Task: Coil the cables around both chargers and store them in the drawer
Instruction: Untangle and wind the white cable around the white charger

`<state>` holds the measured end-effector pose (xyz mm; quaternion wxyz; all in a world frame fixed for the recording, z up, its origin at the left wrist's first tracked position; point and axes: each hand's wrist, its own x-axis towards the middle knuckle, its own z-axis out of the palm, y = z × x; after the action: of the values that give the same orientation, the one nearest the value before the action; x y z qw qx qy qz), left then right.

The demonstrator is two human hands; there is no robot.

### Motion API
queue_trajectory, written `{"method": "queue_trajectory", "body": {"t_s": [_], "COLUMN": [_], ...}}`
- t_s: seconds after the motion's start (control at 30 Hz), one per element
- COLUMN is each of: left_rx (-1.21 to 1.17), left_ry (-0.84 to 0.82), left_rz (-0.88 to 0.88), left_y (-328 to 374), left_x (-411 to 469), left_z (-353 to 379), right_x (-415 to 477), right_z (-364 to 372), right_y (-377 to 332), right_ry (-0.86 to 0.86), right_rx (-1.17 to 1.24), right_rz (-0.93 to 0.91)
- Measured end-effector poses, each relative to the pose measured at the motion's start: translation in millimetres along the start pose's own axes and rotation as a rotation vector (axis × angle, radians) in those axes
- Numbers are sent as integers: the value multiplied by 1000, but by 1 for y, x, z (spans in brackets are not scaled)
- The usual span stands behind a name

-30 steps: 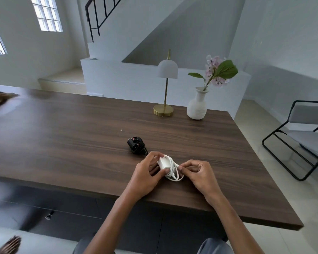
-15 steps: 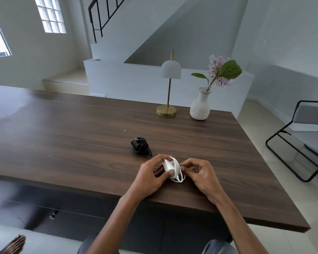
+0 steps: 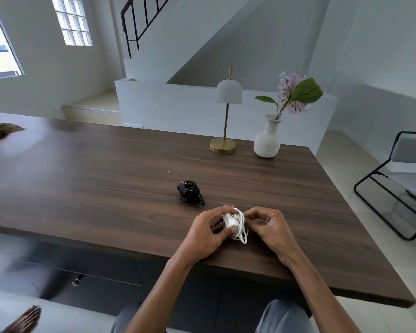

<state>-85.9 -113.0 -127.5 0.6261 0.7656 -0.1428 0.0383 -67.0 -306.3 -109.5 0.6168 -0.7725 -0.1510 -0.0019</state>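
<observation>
L hand [image 3: 207,233] grips the white charger [image 3: 230,220], thumb & fingers curled round it; R hand [image 3: 271,230] pinches the white cable [image 3: 242,234] looped round it. Both are at the near edge of the table [image 3: 106,176]. The black charger [image 3: 189,191], already coiled, lies just behind.

Worn on the person's head, the lone wide-angle camera looks forward and down across the wooden table [image 3: 106,188], close over the left hand [image 3: 203,234] and right hand [image 3: 273,230] holding a white charger [image 3: 229,218] at its near edge; the staircase [image 3: 178,44] lies far behind.
</observation>
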Motion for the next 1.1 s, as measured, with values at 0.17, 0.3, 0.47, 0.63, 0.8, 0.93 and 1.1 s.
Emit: {"method": "queue_trajectory", "body": {"t_s": [0.17, 0.3, 0.47, 0.63, 0.8, 0.93, 1.1], "left_rx": [-49, -71, -80, -72, -104, -115, -102], "left_ry": [30, 35, 43, 55, 124, 168, 143], "left_rz": [-13, -21, -18, -11, -3, -20, -17], "left_y": [-3, -4, -4, -4, -6, -7, -9], "left_x": [1, 1, 0, 2, 3, 2, 4], "left_z": [-1, -1, 0, 1, 1, -3, -4], "right_x": [-1, 2, 4, 2, -2, -4, -4], "right_z": [-3, -3, 0, 1, 8, 12, 11], "right_y": [0, 3, 1, 0, 4, 7, 2], "right_ry": [-67, -74, -68, -34, 74, 74, 42], "right_rx": [59, 58, 89, 86, 88, 8, -3], "right_rz": [45, 62, 99, 127, 109, 121, 128]}}
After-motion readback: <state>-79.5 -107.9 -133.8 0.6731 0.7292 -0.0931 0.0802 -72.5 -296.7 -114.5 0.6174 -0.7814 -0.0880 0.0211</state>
